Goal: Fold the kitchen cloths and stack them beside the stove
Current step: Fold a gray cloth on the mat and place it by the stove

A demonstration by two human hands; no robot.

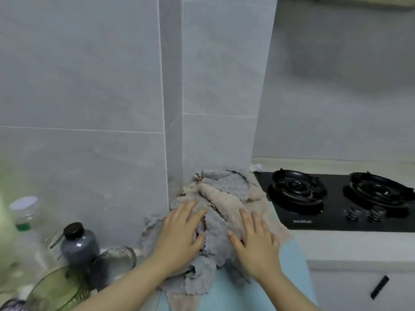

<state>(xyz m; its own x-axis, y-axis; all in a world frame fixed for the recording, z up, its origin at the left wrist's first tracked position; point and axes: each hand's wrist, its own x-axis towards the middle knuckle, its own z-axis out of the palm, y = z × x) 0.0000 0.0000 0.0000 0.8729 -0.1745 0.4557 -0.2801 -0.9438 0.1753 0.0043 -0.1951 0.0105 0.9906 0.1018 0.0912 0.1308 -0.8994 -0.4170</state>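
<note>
A crumpled heap of kitchen cloths lies on the counter against the tiled wall corner, left of the stove. Grey cloths and beige cloths are tangled together, and a light blue cloth lies under them toward the front. My left hand rests flat on the grey cloth at the heap's left side, fingers straight. My right hand presses flat on the heap's right side, fingers spread. Neither hand holds anything.
A dark-capped grey bottle, a clear plastic bottle, a glass bowl and a green-tinted glass bowl crowd the counter at the left. The black two-burner gas stove has knobs at its front. A cabinet handle shows below right.
</note>
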